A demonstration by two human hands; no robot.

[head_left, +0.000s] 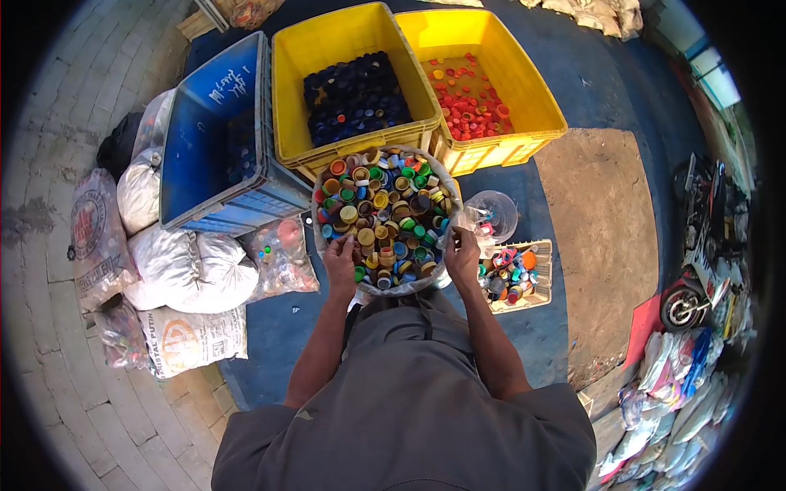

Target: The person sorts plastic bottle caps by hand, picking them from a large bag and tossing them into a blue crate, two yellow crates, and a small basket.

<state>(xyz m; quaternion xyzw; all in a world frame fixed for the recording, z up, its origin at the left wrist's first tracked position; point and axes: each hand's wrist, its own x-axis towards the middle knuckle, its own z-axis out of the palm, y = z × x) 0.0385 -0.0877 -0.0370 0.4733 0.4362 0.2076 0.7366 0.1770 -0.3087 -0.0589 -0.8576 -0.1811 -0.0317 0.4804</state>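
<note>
A round, cloth-rimmed container (449,182) full of mixed coloured bottle caps (385,217) stands in front of my body. My left hand (340,260) is at its near left edge, fingers bent together over the caps; whether they pinch a cap is too small to tell. At the near right rim is my right hand (463,252), its fingers closed at the edge of the cloth. Just beyond the container are a yellow crate (286,82) with dark blue caps and another yellow crate (536,98) with red caps.
A blue crate (246,209) stands at the left, near white sacks (192,270) and a clear bag of caps (282,258). Right of the container are a clear round tub (503,214) and a small cream basket (543,282) of caps. A motorcycle (696,286) is far right.
</note>
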